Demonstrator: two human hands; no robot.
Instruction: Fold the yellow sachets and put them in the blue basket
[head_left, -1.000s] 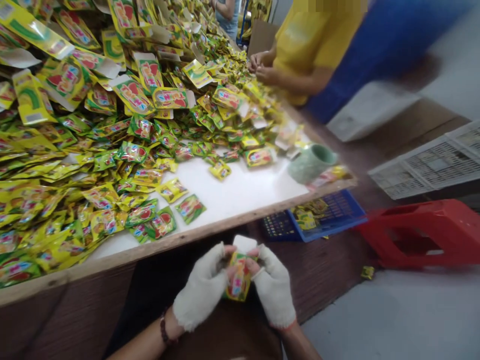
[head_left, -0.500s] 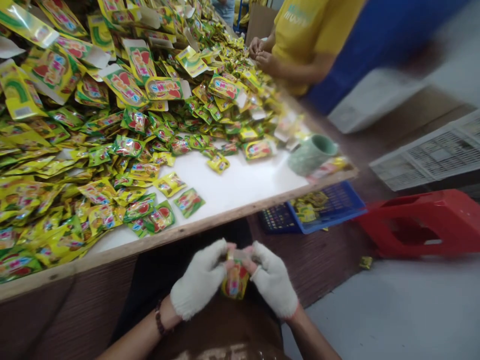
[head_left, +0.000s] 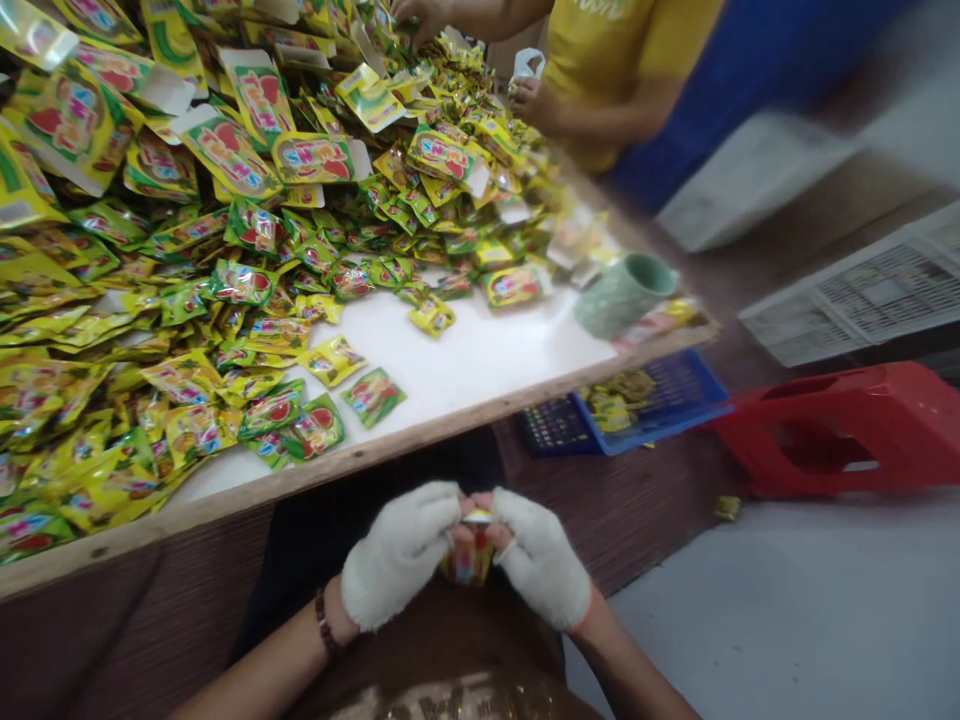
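Between my hands, low in front of the table edge, is a small yellow and red printed candy box (head_left: 466,568). My left hand (head_left: 403,552), in a white glove with bare fingertips, pinches its left upper side. The fingers of my right hand (head_left: 541,560), gloved the same way, are closed on its right upper side. A pale edge shows at the top of the box, between the fingertips; the rest of the top is hidden by them. Nearest on the table lie green sachets (head_left: 373,397) and a yellow sachet (head_left: 332,360).
A large heap of sachets and flat-looking cartons (head_left: 225,155) covers the table's left and back. A green cup-like container (head_left: 626,293) stands at the right corner. Below are a blue basket (head_left: 652,435) and a red stool (head_left: 840,430). Across the table, a person in yellow (head_left: 622,60) handles items.
The white flap that stood at the top of the box now shows only as a thin edge under my fingertips. Across the table, the other person's arm has reached out over the heap.
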